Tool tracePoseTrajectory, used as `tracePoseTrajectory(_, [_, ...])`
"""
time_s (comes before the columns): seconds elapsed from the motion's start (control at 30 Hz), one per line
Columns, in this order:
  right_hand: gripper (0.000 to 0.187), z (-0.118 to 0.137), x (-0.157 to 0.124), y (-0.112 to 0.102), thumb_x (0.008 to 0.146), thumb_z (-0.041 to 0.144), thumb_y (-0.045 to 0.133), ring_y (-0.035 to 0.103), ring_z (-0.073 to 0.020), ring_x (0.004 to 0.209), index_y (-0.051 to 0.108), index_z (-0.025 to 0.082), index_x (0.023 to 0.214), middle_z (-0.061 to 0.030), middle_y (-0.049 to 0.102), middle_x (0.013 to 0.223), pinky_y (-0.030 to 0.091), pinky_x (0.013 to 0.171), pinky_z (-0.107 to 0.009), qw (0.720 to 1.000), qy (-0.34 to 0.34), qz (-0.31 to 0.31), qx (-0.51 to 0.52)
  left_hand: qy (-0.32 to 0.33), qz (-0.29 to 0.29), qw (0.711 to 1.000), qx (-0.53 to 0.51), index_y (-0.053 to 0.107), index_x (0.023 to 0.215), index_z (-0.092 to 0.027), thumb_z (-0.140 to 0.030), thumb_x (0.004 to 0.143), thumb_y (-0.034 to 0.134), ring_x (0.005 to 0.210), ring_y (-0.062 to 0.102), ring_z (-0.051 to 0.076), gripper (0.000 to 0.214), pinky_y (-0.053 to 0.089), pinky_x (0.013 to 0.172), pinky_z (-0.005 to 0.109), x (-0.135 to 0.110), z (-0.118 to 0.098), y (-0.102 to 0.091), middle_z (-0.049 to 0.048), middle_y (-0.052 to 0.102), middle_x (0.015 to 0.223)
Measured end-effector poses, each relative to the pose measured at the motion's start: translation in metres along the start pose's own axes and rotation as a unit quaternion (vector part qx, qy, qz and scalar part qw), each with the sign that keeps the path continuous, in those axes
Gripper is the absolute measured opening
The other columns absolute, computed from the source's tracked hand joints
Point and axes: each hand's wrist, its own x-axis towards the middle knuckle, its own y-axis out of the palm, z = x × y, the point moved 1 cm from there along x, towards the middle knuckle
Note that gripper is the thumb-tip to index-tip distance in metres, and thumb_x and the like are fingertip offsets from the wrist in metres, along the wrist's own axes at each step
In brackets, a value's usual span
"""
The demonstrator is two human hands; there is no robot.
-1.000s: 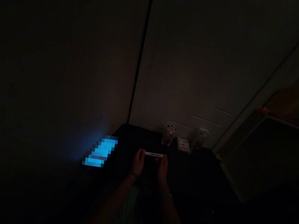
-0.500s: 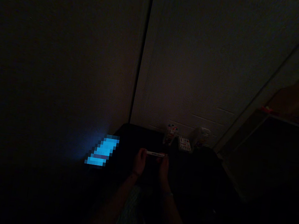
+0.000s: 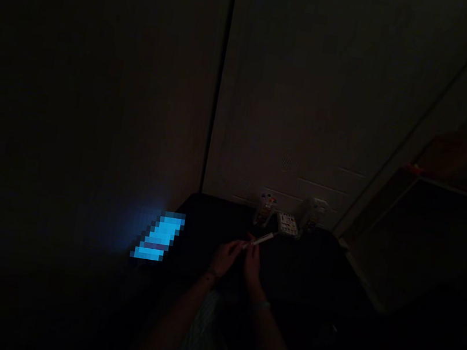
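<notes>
A slim white marker (image 3: 264, 238) slants up to the right above the dark table (image 3: 204, 223). My right hand (image 3: 252, 262) is closed around its lower part, the far end sticking out past the fingers. Beside it, my left hand (image 3: 226, 257) pinches at the marker's near end, where a small pale bit shows between the two hands. The dimness hides whether that bit is a cap or the barrel. Past the hands stand a clear container with colourful tops (image 3: 265, 210), a small white box with dark print (image 3: 288, 225) and another clear container (image 3: 315, 213).
A glowing blue screen (image 3: 160, 237), pixelated, is at the table's left side. A pale wall (image 3: 298, 91) with faint heart marks rises behind the table. To the right is a shelf (image 3: 455, 187) with reddish things on it. The room is very dark.
The marker has turned from level between both hands to slanting up rightward. My left hand has moved right, close to my right hand.
</notes>
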Motion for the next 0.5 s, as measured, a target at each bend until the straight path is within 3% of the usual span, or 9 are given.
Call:
tracePoseTrajectory(0.07, [0.047,0.001,-0.001,0.000,0.084,0.049,0.043,0.057,-0.0165,0.087,0.051,0.022,0.121,-0.0038,0.063,0.099,0.043,0.079,-0.028,1.000,-0.004,-0.008,-0.002,-0.010,-0.007,1.000,0.009,0.069,0.088,-0.022,-0.048,0.084,0.039,0.077,0.062,0.018,0.040,0.045,0.073,0.028,0.000,0.000,0.000,0.0042,0.070,0.084])
tracePoseTrajectory(0.17, [0.048,-0.001,-0.002,-0.002,0.085,0.049,0.041,0.056,-0.0147,0.080,0.046,0.022,0.124,-0.0025,0.062,0.090,0.043,0.074,-0.026,0.999,-0.014,-0.032,-0.016,-0.038,-0.084,0.995,0.029,0.066,0.075,-0.019,-0.049,0.087,0.032,0.066,0.059,0.016,0.047,0.043,0.068,0.029,0.002,0.004,-0.003,0.0044,0.066,0.071])
tracePoseTrajectory(0.27, [0.048,-0.006,-0.002,-0.004,0.084,0.050,0.042,0.050,-0.0120,0.066,0.045,0.023,0.123,0.0017,0.057,0.076,0.041,0.062,-0.023,0.999,0.017,-0.032,-0.025,-0.060,-0.144,0.988,0.017,0.062,0.088,-0.018,-0.050,0.087,0.033,0.065,0.057,0.015,0.043,0.043,0.067,0.028,0.004,0.008,-0.007,0.0037,0.063,0.072])
tracePoseTrajectory(0.4, [0.039,-0.011,0.000,-0.002,0.079,0.054,0.049,0.042,-0.0091,0.054,0.055,0.021,0.100,0.0061,0.049,0.062,0.034,0.050,-0.020,0.998,0.040,0.033,-0.037,-0.072,-0.112,0.990,-0.057,0.057,0.109,-0.018,-0.050,0.085,0.037,0.081,0.060,0.016,0.044,0.045,0.077,0.029,0.006,0.009,-0.010,0.0054,0.064,0.089])
tracePoseTrajectory(0.5, [0.038,-0.008,0.001,0.002,0.077,0.055,0.050,0.040,-0.0083,0.052,0.058,0.018,0.074,0.0055,0.048,0.057,0.032,0.050,-0.020,0.995,0.017,0.069,-0.067,-0.069,-0.094,0.988,-0.105,0.061,0.104,-0.017,-0.051,0.083,0.043,0.097,0.058,0.019,0.044,0.042,0.089,0.030,0.007,0.009,-0.013,0.0079,0.064,0.103])
